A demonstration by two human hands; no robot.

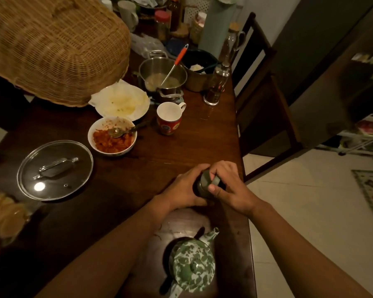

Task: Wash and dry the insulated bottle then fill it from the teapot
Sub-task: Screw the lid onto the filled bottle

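A dark green insulated bottle (204,186) stands on the wooden table (121,179) near its right edge. My left hand (184,188) is wrapped around the bottle's body. My right hand (228,188) grips the bottle's top, fingers curled over the cap and its grey-green loop; much of the bottle is hidden by both hands. A green-and-white mottled enamel teapot (192,267) with its lid on sits close to me, between my forearms, spout pointing toward the bottle.
Left of the hands lie a glass pot lid (55,169), a bowl of red food with a spoon (112,136), a red mug (170,118) and a white plate (121,103). A steel pot (163,74), jars and a wicker cover (52,48) stand farther back. A chair (267,100) stands at the right edge.
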